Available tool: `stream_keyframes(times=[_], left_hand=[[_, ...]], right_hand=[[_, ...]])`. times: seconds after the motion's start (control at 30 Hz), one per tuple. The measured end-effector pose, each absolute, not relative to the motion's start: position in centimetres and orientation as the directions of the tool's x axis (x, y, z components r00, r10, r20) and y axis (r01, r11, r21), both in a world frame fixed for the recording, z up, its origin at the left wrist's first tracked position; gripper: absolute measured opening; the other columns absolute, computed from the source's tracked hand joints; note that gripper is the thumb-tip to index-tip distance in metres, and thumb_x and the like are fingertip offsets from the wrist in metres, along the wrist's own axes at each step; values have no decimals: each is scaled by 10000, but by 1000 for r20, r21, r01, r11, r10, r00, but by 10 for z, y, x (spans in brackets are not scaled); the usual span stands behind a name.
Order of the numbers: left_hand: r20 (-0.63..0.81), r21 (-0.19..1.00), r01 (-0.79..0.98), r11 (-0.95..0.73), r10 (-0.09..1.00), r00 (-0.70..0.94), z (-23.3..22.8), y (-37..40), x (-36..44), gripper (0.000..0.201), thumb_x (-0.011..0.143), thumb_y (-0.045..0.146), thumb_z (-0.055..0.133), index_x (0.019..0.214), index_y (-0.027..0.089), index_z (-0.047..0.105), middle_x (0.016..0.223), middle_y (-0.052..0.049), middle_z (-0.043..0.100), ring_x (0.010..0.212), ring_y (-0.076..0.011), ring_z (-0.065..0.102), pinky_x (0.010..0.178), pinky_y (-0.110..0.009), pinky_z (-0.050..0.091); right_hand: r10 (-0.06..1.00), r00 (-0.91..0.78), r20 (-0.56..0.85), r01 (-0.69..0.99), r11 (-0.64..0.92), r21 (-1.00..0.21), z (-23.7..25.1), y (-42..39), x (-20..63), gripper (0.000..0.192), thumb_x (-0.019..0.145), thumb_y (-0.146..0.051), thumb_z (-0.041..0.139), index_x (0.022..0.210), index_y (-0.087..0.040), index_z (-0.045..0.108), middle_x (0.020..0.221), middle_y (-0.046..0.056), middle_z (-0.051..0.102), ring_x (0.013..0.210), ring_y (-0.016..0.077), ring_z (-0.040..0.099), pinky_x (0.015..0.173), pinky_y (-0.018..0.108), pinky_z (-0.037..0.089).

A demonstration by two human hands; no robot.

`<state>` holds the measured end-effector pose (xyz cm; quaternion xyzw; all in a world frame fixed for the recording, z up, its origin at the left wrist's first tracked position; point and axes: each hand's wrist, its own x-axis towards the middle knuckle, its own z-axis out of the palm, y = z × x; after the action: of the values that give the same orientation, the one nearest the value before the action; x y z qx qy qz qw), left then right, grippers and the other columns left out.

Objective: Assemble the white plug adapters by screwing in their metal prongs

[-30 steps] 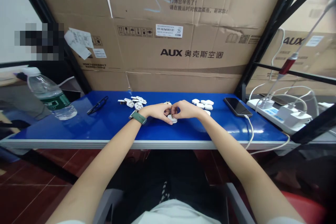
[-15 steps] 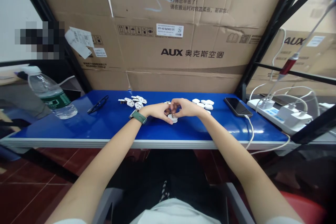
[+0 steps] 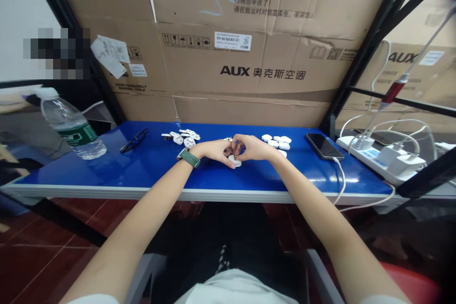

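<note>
**Both hands closed on a small white plug part, mid-table**

Nearest the camera: the person's lap and two bare forearms reaching forward over the front edge of the blue table (image 3: 107, 171). A green-strapped watch (image 3: 187, 157) sits on the left wrist.

Mid-table: left hand (image 3: 213, 151) and right hand (image 3: 253, 148) meet, fingertips together. Both pinch one small white plug piece (image 3: 234, 161), which rests on or just above the table top; contact with the surface cannot be made out. Left hand cups it from the left with its fingers curled under; right hand grips from above and the right with thumb and forefinger. Fine detail of the piece is too small to read.

Just behind the left hand: a loose cluster of white plug parts with prongs (image 3: 181, 137). Just behind the right hand: a second group of white rounded pieces (image 3: 278, 142), lying flat and touching one another.

Farther left: black glasses (image 3: 133, 140) folded on the table, then a clear water bottle (image 3: 71, 126) with a green label, at the left end.

Farther right: a dark phone (image 3: 324, 146) lying flat, white cable plugged in, near the back right corner. Beyond the table edge, a white power strip (image 3: 377, 161) with chargers seated in it.

Back: large brown cardboard boxes (image 3: 249, 47) printed AUX, standing against the rear of the table.
</note>
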<state>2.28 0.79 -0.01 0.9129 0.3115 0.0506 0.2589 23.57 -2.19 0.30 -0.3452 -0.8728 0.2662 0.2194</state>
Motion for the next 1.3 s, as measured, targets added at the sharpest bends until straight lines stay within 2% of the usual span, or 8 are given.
stream_keyframes(times=[0.3, 0.53, 0.77, 1.1, 1.3], left_hand=[[-63, 526, 547, -652, 611, 789, 0, 8, 23, 544, 642, 593, 864, 737, 195, 505, 642, 44, 440, 569, -113, 385, 543, -288, 266], [-68, 542, 555, -631, 625, 777, -1, 9, 21, 575, 629, 597, 869, 884, 184, 560, 701, 48, 480, 592, -115, 416, 564, -277, 284], [-70, 533, 539, -652, 601, 796, -1, 8, 21, 553, 666, 609, 844, 865, 186, 550, 688, 49, 460, 596, -116, 406, 566, -278, 285], [-77, 516, 551, -656, 605, 793, -1, 9, 22, 558, 661, 618, 842, 840, 187, 536, 685, 48, 463, 596, -118, 414, 562, -275, 284], [-78, 512, 566, -646, 622, 779, 2, 7, 22, 572, 642, 625, 851, 840, 191, 536, 681, 51, 463, 581, -115, 406, 562, -278, 281]], right_hand=[[742, -641, 196, 470, 582, -664, 1, -17, 238, 354, 702, -94, 742, 1002, -199, 585, 864, 1, 752, 820, 168, 715, 731, 254, 515], [819, -562, 118, 507, 454, -733, -3, -14, 236, 340, 673, -116, 784, 948, -195, 600, 889, 15, 756, 797, 168, 708, 667, 234, 506], [812, -563, 157, 555, 511, -656, 0, -18, 231, 274, 672, -83, 746, 905, -188, 646, 819, -6, 715, 741, 141, 650, 675, 224, 479], [786, -612, 85, 456, 439, -774, 2, -14, 241, 308, 683, -118, 797, 939, -183, 639, 884, 18, 760, 820, 166, 708, 732, 247, 533], [798, -601, 56, 441, 389, -808, 0, -13, 240, 295, 690, -122, 784, 936, -183, 633, 907, 31, 769, 802, 170, 716, 695, 243, 539]])
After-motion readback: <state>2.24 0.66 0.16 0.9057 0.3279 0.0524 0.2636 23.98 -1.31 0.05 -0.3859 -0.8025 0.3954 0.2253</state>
